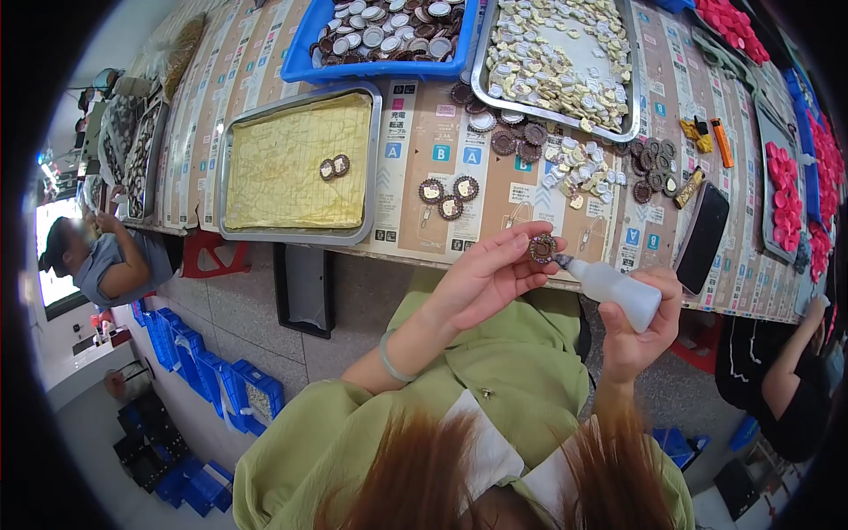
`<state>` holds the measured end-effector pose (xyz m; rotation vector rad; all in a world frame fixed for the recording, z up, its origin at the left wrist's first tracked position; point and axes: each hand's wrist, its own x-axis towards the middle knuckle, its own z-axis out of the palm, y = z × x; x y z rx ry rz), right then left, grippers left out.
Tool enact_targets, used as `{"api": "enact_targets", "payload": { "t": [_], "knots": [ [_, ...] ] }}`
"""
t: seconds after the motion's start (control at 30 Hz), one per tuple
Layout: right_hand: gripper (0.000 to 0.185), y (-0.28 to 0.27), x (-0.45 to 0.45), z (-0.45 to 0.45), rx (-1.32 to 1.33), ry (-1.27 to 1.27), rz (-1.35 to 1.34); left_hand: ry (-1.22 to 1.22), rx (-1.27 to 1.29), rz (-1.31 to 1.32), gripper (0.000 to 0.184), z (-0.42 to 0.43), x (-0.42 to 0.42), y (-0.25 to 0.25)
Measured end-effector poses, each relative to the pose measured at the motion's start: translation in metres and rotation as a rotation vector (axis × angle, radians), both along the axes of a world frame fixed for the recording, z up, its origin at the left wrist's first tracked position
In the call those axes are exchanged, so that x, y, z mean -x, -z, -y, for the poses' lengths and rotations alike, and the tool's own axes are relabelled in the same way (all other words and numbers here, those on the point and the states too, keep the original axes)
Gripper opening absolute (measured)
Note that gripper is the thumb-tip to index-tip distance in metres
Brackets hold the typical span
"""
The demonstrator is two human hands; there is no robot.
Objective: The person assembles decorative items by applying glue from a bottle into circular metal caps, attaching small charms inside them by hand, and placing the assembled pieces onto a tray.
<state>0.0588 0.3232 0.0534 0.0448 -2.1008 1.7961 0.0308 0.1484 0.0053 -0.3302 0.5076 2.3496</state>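
Between the thumb and fingers of my left hand (495,278) is a round dark-brown bottle-cap-like piece (542,248) with a beaded rim. My right hand (640,327) grips a translucent white squeeze bottle (614,287), tilted so that its dark nozzle is at the brown piece; whether the tip touches it I cannot tell. Just beyond my hands, a cluster of finished-looking brown caps (450,196) with pale cartoon centres lies on the table. Two similar joined caps (334,167) rest on a yellow-lined metal tray (375,159) to the left.
A blue bin (380,74) of caps and a metal tray (481,84) of small pale pieces stand at the back. Loose brown caps (654,163), pale pieces (587,168), a phone (702,238) and an orange cutter (722,143) lie rightward. Other people (115,256) sit at both sides.
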Motion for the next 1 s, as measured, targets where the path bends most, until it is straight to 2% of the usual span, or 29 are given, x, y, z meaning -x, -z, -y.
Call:
{"api": "enact_targets", "payload": {
  "t": [0.07,0.17,0.23,0.3,0.37,0.5,0.63,0.7,0.83,0.93,1.0],
  "knots": [
    [0.039,0.001,0.0,-0.002,-0.011,-0.014,-0.001,-0.001,0.001,0.005,0.033,0.0,0.0,0.001],
    [0.036,0.007,0.0,-0.006,0.107,0.054,-0.041,-0.019,-0.018,0.007,0.033,0.001,0.001,0.003],
    [0.03,0.013,0.005,-0.013,0.318,0.267,0.015,-0.044,-0.045,-0.013,0.033,0.003,0.002,0.004],
    [0.028,0.028,0.011,-0.032,0.336,0.275,0.014,-0.061,-0.05,-0.041,0.032,0.005,0.003,0.005],
    [0.028,0.045,0.019,-0.049,0.157,0.355,0.14,-0.072,-0.06,-0.068,0.032,0.007,0.004,0.005],
    [0.036,0.073,0.03,-0.066,0.037,0.431,0.187,-0.135,0.067,-0.205,0.031,0.008,0.005,0.001],
    [0.029,0.082,0.029,-0.066,-0.018,0.461,0.186,-0.172,0.187,-0.32,0.031,0.011,0.006,-0.001],
    [0.027,0.085,0.031,-0.061,-0.054,0.508,0.084,-0.179,0.126,-0.257,0.03,0.012,0.007,-0.004],
    [0.03,0.079,0.027,-0.062,0.0,0.462,0.217,-0.175,-0.016,-0.12,0.03,0.012,0.008,-0.005],
    [0.036,0.057,0.021,-0.053,0.336,0.296,0.156,-0.158,-0.003,-0.087,0.031,0.012,0.007,-0.004],
    [0.037,0.042,0.013,-0.046,0.375,0.198,0.2,-0.151,0.0,-0.08,0.032,0.012,0.008,-0.004]
  ]
}}
